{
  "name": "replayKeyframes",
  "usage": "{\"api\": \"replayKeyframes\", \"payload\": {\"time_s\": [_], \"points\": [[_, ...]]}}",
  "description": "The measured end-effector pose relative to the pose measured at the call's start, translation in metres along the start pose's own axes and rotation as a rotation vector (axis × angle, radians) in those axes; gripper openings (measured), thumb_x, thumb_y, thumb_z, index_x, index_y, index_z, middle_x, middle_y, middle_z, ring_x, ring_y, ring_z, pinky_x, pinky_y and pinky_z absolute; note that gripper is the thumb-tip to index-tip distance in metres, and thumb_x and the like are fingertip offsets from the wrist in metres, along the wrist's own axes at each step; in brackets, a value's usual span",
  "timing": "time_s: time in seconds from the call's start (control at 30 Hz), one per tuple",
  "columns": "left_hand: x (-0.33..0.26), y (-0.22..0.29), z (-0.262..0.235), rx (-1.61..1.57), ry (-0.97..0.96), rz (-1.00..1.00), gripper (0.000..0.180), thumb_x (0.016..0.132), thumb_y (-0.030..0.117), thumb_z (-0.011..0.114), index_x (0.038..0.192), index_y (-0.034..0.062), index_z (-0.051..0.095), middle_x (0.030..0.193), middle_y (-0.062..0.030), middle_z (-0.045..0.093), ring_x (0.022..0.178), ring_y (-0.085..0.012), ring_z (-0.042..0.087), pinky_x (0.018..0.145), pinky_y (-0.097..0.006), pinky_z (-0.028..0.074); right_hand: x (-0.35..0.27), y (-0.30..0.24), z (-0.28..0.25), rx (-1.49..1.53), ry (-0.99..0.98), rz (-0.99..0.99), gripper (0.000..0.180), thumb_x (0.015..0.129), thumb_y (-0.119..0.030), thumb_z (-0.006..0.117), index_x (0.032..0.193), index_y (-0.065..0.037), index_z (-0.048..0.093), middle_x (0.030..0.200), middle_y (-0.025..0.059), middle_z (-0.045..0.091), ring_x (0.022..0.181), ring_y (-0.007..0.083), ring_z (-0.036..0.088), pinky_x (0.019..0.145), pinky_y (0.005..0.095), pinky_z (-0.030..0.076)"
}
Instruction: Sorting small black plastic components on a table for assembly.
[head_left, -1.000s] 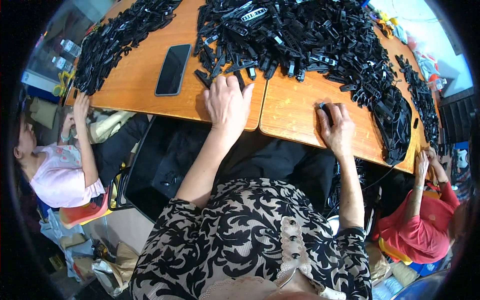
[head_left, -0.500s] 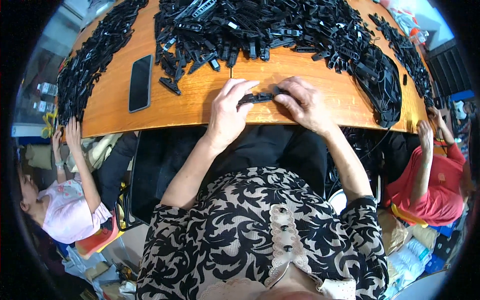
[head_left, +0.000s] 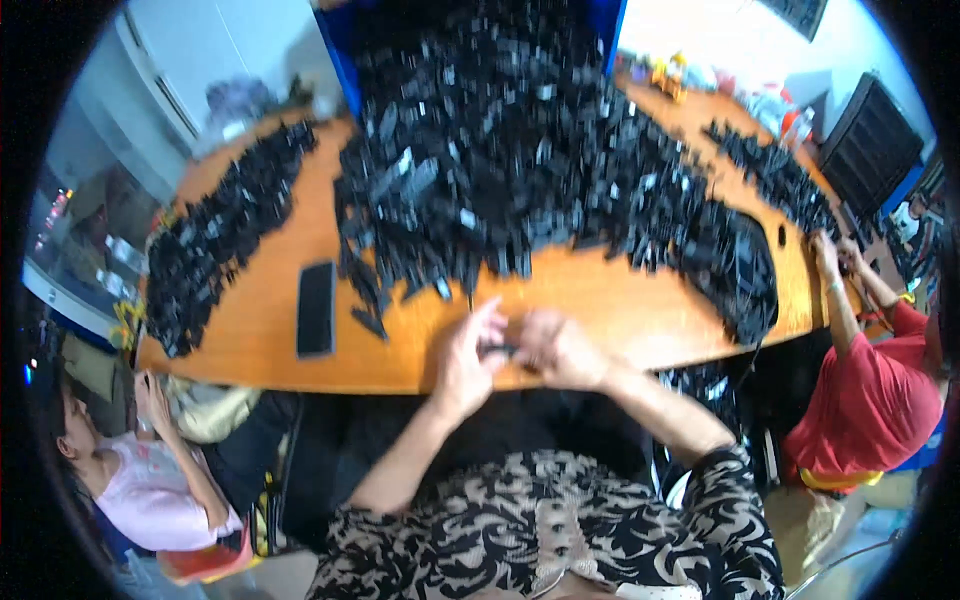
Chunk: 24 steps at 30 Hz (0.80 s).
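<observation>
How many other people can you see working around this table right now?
2: one person in pink at the table's left end, one person in red at its right end. Others may be out of view.

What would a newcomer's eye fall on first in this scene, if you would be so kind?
First, the huge heap of small black parts covering the far middle of the orange table. Next, the left hand and right hand meeting at the near edge, pinching one small black part between them. A dark phone lies flat to their left.
</observation>
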<state>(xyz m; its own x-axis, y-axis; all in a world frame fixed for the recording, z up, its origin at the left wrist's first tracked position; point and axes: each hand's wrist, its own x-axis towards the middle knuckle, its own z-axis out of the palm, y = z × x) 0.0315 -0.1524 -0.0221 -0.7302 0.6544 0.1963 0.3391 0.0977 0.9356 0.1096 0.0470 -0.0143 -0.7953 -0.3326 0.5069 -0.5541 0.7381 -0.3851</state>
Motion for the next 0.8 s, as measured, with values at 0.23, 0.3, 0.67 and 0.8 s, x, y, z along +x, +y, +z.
{"api": "replayKeyframes", "payload": {"time_s": [0.23, 0.3, 0.67, 0.8], "points": [[-0.017, 0.015, -0.005, 0.094, 0.055, 0.112, 0.073, 0.078, -0.015, 0.070, 0.146, 0.0038, 0.054, 0.120, -0.0129, 0.065, 0.093, -0.0216, 0.067, 0.088, -0.035, 0.055, -0.003, -0.010, -0.007, 0.077, -0.025, 0.104, 0.030, 0.091, -0.024, 0.076, 0.113, -0.006, 0.072, 0.108, 0.0123, 0.071, 0.100, 0.0355, 0.069, 0.085, 0.0444, 0.057], [-0.037, 0.020, -0.021, 0.164, 0.059, 0.123, 0.070, 0.078, -0.012, 0.071, 0.145, 0.0035, 0.056, 0.123, -0.0125, 0.065, 0.093, -0.0212, 0.068, 0.088, -0.035, 0.055, -0.008, -0.006, -0.023, 0.075, -0.001, 0.129, 0.030, 0.093, -0.027, 0.074, 0.114, -0.006, 0.072, 0.110, 0.0117, 0.071, 0.101, 0.0343, 0.069, 0.087, 0.0435, 0.058], [-0.044, 0.100, -0.157, 0.810, -0.249, 0.098, 0.058, 0.081, 0.008, 0.079, 0.136, 0.0013, 0.063, 0.145, -0.0208, 0.060, 0.135, -0.0396, 0.056, 0.113, -0.047, 0.046, -0.045, 0.062, -0.070, -0.396, 0.229, 0.397, 0.014, 0.088, -0.008, 0.071, 0.102, -0.007, 0.071, 0.098, 0.0168, 0.068, 0.082, 0.0385, 0.069, 0.070, 0.0488, 0.057], [0.120, 0.143, -0.171, 0.968, 0.382, 0.605, 0.075, 0.086, 0.016, 0.074, 0.154, 0.0031, 0.046, 0.163, -0.0196, 0.041, 0.152, -0.0354, 0.039, 0.126, -0.047, 0.030, -0.052, 0.063, -0.065, -0.423, 0.227, 0.434, 0.016, 0.087, -0.010, 0.073, 0.103, -0.009, 0.072, 0.101, 0.0160, 0.069, 0.086, 0.0392, 0.071, 0.072, 0.0489, 0.058]]}}
